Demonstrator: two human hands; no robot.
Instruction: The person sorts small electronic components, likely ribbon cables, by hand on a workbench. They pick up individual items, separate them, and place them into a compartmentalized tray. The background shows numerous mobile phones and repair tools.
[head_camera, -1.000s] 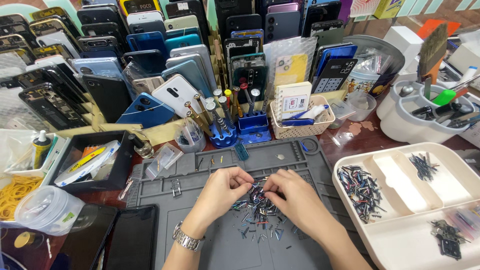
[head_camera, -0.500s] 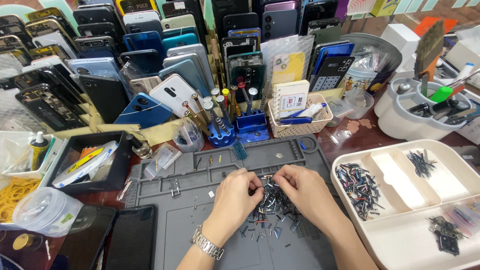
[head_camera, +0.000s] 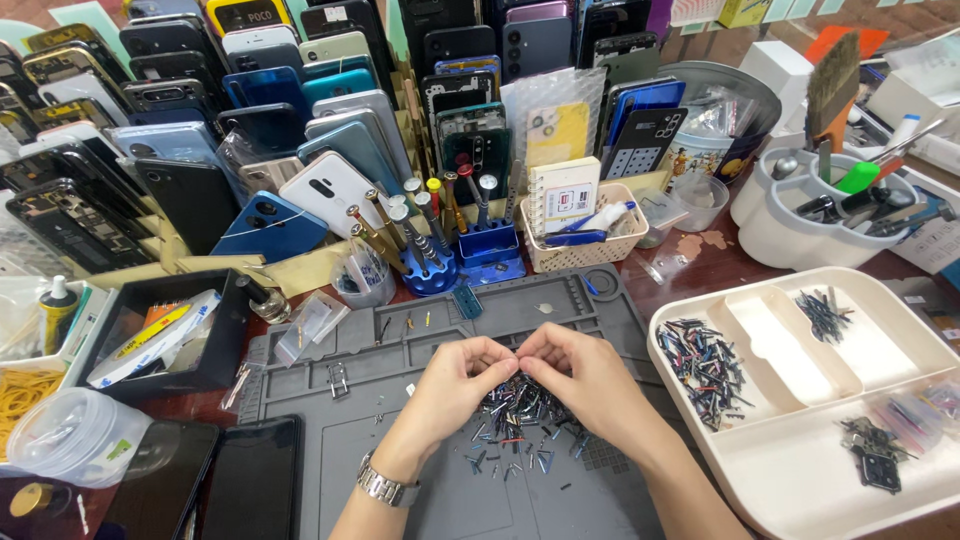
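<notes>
Both hands meet over the pile of small parts (head_camera: 520, 410) on the grey work mat (head_camera: 400, 350), centre of bench. Left hand (head_camera: 455, 385) and right hand (head_camera: 580, 375) have fingertips pressed together at a shared point, pinching something too small to make out. Wristwatch (head_camera: 385, 487) on left wrist. Cream divided tray (head_camera: 800, 480) w/ more parts at 3 o'clock; blue screwdriver stand (head_camera: 430, 270) at 12, phone backs racked behind.

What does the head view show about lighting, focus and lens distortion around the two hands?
Head view: even, bright light, soft shadows under left hand and right hand; pile of small parts stays sharp; wide lens bows the divided tray and edges outward.
</notes>
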